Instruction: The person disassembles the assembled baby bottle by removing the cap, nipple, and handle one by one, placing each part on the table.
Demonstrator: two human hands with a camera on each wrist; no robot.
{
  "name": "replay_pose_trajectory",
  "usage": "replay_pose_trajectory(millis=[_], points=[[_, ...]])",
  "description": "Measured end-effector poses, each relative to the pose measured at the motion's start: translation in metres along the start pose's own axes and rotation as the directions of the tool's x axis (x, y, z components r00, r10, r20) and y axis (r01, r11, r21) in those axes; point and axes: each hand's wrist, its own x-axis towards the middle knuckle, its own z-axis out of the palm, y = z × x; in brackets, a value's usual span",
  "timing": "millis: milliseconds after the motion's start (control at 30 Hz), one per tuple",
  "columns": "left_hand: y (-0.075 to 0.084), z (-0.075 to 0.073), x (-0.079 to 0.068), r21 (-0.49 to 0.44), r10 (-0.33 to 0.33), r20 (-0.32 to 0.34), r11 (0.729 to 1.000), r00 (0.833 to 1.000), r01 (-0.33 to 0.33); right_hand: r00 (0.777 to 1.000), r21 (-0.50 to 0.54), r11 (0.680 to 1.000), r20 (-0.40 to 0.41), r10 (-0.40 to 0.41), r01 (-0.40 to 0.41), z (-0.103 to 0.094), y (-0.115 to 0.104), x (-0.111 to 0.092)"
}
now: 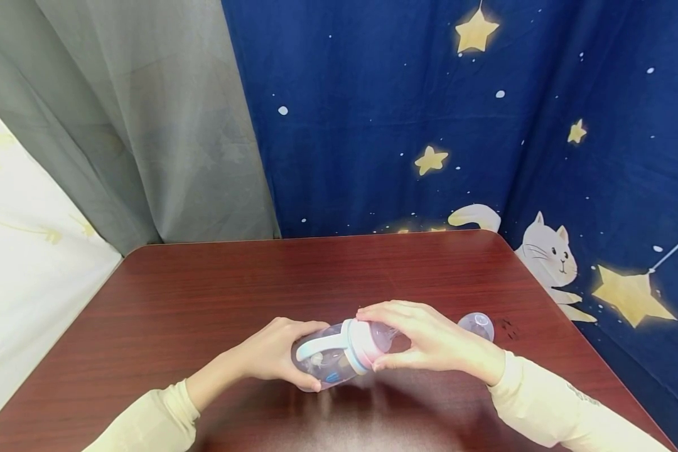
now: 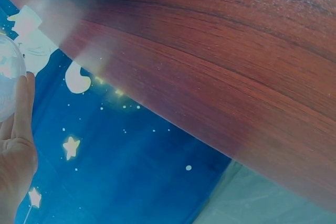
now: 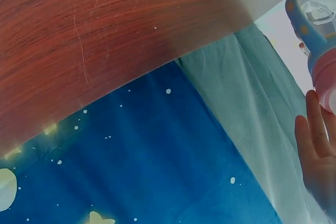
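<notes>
A clear baby bottle with a pink collar and a pale blue-and-white handle lies tilted on its side between the hands, over the table. My left hand grips the bottle's base end, thumb below and fingers above. Around the pink collar my right hand curls its fingers and thumb, with the clear nipple under its palm. In the right wrist view the collar shows at the fingertips. The left wrist view catches only the rounded bottle base against the fingers.
A clear domed cap rests on the dark red wooden table, just beyond the right wrist. Dark marks lie beside it. Grey curtain and blue star-patterned curtain hang behind the table's far edge.
</notes>
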Motion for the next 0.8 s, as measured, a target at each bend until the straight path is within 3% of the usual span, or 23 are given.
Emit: replay_pose_trajectory(millis=[300,533,800], points=[[-0.0006,0.0,-0.0003,0.007,0.005,0.004,1.0,1.0,-0.005,0.999,-0.037,0.999,0.031,-0.022,0.023,-0.0023,-0.0025,-0.0003],[-0.0016,0.0012,-0.0002,-0.004,0.003,0.007,1.0,1.0,-0.003,0.995,-0.034,0.995,0.036,-0.09,0.091,-0.004,-0.0023,-0.0005],[-0.0009,0.0015,0.0,-0.005,-0.013,0.0,1.0,1.0,0.013,0.998,-0.071,0.997,0.053,0.046,-0.043,-0.0035,-0.0007,-0.0043]])
